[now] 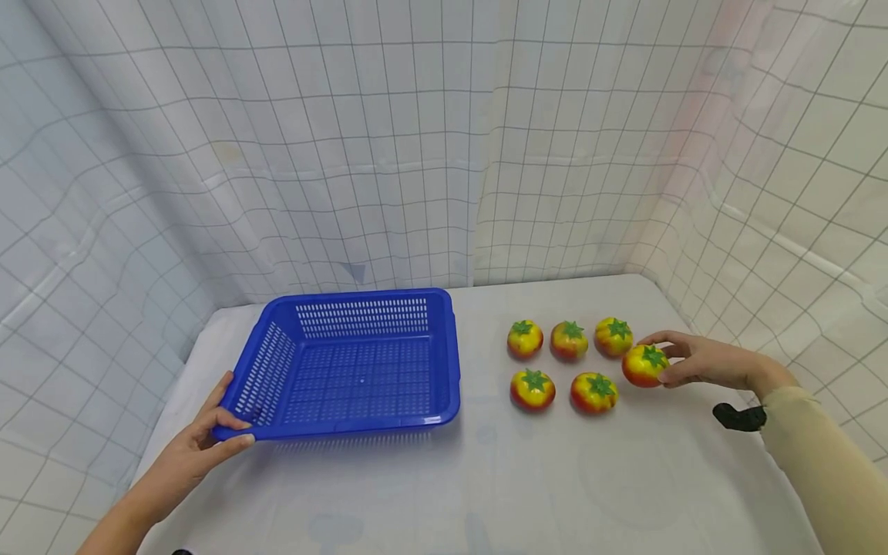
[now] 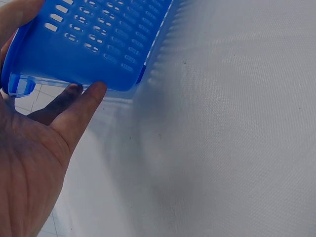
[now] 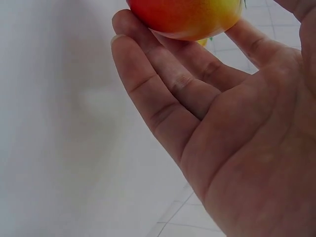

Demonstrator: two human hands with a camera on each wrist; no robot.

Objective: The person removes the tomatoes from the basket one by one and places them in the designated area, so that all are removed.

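A blue plastic basket with slotted walls stands on the left half of the table. My left hand grips its near left corner, thumb over the rim and fingers along the side. In the left wrist view the fingertips touch the basket wall from outside. On the right, my right hand holds a red-and-yellow toy tomato with a green leafy top between thumb and fingers. The right wrist view shows the fingers curled under this tomato; whether it is off the table, I cannot tell.
Several similar toy tomatoes lie between basket and right hand, in a back row and a front row. White cloth covers the table. Grid-patterned curtains enclose the back and sides. A black strap piece hangs by the right sleeve.
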